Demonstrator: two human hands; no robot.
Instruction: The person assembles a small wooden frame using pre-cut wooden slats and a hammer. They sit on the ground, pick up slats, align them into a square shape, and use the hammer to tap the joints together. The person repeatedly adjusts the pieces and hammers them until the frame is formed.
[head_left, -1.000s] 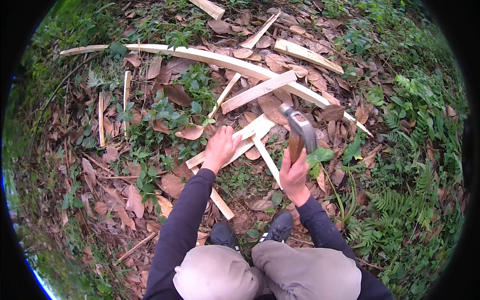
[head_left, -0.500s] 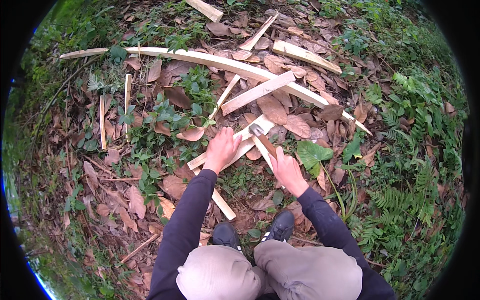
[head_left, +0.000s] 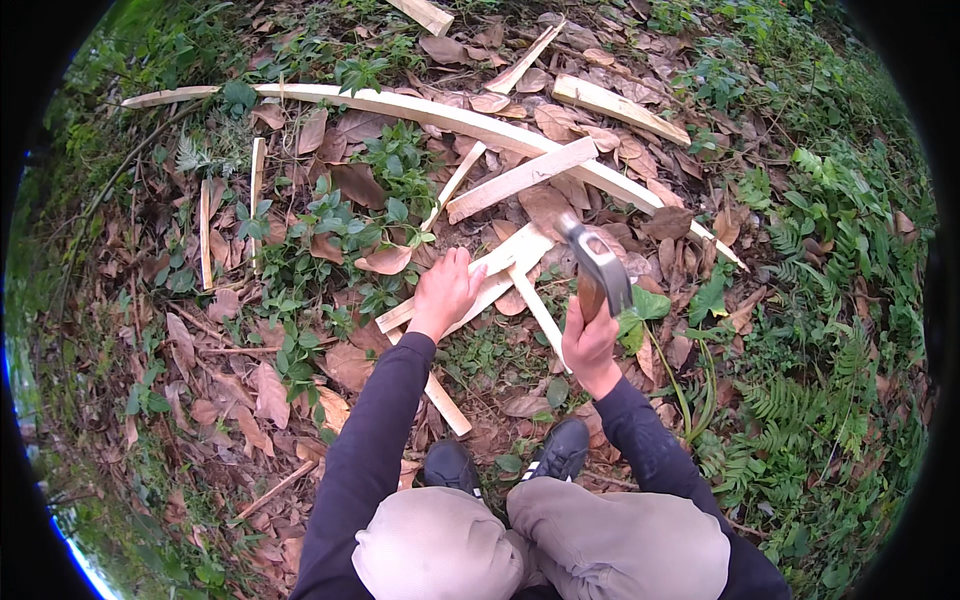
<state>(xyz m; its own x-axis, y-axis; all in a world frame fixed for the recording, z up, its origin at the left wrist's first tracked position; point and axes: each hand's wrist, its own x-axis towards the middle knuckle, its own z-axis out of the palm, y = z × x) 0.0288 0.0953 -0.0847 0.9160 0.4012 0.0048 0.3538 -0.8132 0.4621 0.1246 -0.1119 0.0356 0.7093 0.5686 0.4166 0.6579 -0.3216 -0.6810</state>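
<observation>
My left hand (head_left: 446,295) is closed round a pale wooden strip (head_left: 518,250) that lies slanting over the leaves, pressing it down. Just below it a second wooden strip (head_left: 488,298) runs at nearly the same slant. A thinner wooden strip (head_left: 541,316) reaches from their far end toward my feet, and another strip (head_left: 446,404) sticks out below my left wrist. My right hand (head_left: 592,345) grips a claw hammer (head_left: 603,264) by its brown wooden handle. Its metal head is raised above and to the right of the strips, apart from them. Any nail is too small to make out.
A long wooden batten (head_left: 430,113) stretches across the far side, with a short wooden piece (head_left: 522,180) near its right part. More offcuts (head_left: 620,108) lie beyond. Dry leaves, green plants (head_left: 800,390) and ferns cover the ground; my shoes (head_left: 560,448) are close below.
My right hand has lifted the hammer from the strips' far end up and to the right, turning its head. My left hand stays on the strip.
</observation>
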